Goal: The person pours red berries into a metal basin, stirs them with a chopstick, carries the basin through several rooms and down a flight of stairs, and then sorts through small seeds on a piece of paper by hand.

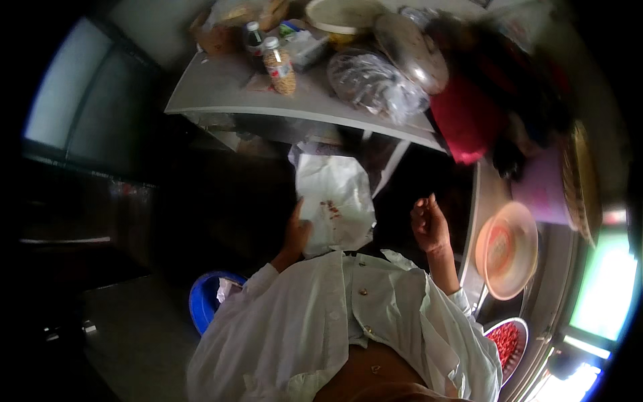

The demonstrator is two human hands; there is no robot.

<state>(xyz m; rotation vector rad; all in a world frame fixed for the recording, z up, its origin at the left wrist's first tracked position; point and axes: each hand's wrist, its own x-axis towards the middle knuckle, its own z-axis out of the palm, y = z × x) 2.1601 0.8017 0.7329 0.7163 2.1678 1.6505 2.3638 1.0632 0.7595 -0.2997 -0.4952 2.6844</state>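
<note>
A white plastic bag or sheet lies in front of my body, creased and slightly shiny. Several small reddish-brown bits are scattered near its middle. My left hand grips the sheet's left edge, with the thumb over its upper face and the other fingers mostly hidden. To the right of the sheet and apart from it, my right hand is raised with its fingers curled in. No object shows in that hand.
Ahead stands a table with a bottle of yellowish grains, a knotted clear plastic bag and a metal lid. On the right are an orange plastic basin and a bowl of small red pieces. A blue bucket stands left.
</note>
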